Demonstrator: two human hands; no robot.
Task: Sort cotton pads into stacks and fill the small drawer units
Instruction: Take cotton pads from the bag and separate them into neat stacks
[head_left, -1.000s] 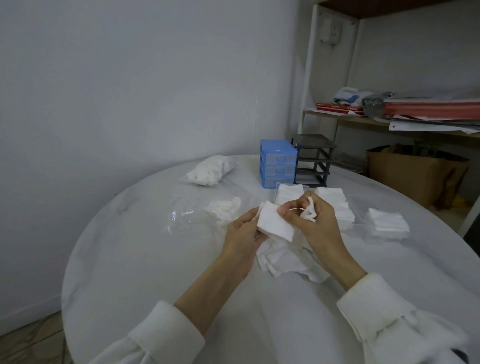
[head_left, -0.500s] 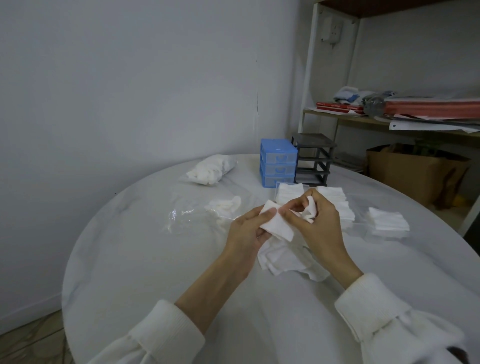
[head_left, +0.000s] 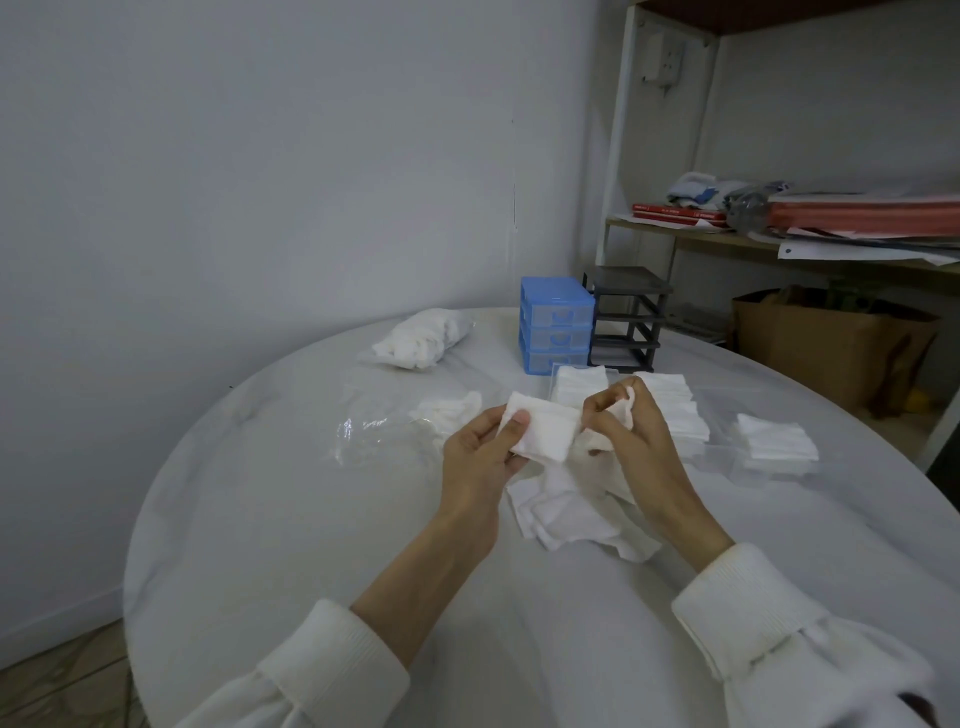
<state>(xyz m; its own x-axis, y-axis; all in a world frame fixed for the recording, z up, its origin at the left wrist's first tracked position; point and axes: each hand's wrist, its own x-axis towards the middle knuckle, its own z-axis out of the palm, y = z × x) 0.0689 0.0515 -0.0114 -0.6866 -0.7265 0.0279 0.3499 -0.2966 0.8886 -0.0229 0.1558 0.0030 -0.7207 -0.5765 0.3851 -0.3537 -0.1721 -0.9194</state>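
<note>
My left hand (head_left: 478, 457) pinching a square cotton pad (head_left: 545, 434) above the round table (head_left: 311, 519), my right hand (head_left: 631, 434) curled round crumpled pads (head_left: 621, 415) — loose pads (head_left: 571, 512) heaped beneath, blue drawer unit (head_left: 556, 325) behind.

Left hand (head_left: 480, 452) and right hand (head_left: 626, 431) pinch one cotton pad (head_left: 543, 432) (square, white) above the loose pile (head_left: 566, 512).
</note>
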